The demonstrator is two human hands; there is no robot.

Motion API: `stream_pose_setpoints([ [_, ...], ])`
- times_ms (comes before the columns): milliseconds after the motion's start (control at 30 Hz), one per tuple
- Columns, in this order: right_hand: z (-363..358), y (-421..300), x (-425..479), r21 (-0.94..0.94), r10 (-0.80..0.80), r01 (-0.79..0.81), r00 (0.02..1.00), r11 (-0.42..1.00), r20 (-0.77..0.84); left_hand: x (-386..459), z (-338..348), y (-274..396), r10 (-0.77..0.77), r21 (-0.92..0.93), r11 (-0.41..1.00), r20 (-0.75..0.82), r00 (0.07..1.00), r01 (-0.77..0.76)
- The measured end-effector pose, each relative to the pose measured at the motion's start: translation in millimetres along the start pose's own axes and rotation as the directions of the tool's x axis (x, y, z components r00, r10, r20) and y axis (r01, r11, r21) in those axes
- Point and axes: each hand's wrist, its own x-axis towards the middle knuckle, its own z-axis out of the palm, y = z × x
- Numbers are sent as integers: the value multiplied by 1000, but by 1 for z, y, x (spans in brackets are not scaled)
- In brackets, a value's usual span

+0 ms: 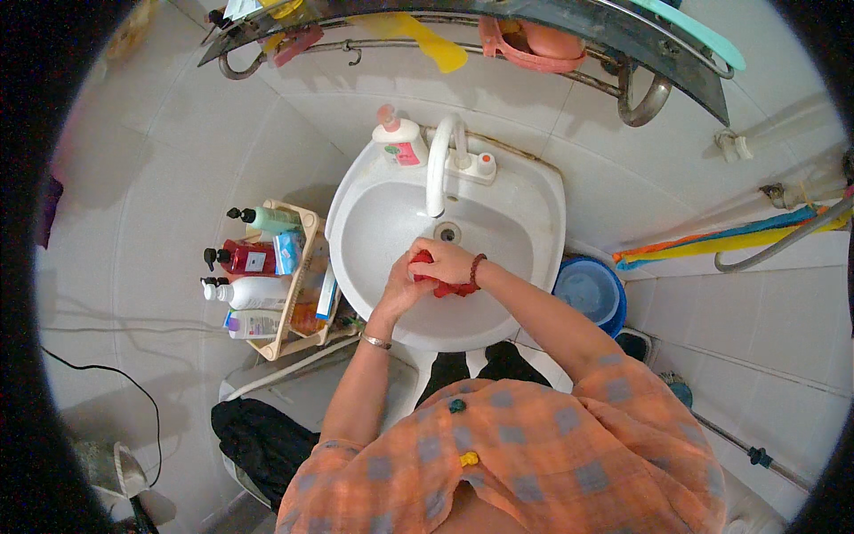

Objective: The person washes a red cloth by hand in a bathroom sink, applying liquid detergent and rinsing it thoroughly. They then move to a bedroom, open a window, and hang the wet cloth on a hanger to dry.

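Note:
Both hands are together over the basin of a white washbasin (497,320). My left hand (402,284) and my right hand (446,260) are closed around a bunched red cloth (457,290), part of which hangs out below my right hand. Fingers hide the rest of the cloth. Just beyond the hands is the drain (447,232). A white curved faucet (437,167) arches over the basin, and no water stream is plain under its spout. A pump bottle of hand soap (402,140) stands on the back rim, left of the faucet.
A beige rack (291,287) with several bottles stands left of the basin. Blue basins (587,294) sit at the right. Overhead runs a shelf (427,15) holding a pink basket (534,47). Black clothing (260,440) lies at lower left; colored towels (720,237) hang at right.

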Motion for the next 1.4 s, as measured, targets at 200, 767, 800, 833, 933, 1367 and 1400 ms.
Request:
stream_pose_setpoints([
  [200,-10,27,-13,-255,-350,285,898,924,-265,-4,-23,33,-281,-472,841,40,959,266],
  [767,-9,46,-16,739,290,-101,948,666,-132,-18,-7,-22,-455,-910,91,323,830,404],
  [800,0,41,-18,605,227,-91,962,791,-152,-12,5,-8,-506,-917,17,337,794,400],
  [833,14,33,-21,455,161,-79,976,887,-145,-9,12,-5,-561,-922,-59,348,751,383],
  [933,60,-5,-46,-134,-235,218,964,967,-125,-9,38,-55,-349,-915,-230,396,849,332],
  [1367,44,49,26,337,305,-231,934,913,-188,-3,56,-63,-517,-954,-148,300,801,262],
  [1400,45,48,16,382,278,-203,949,902,-151,3,40,-27,-545,-941,-214,337,768,261],
])
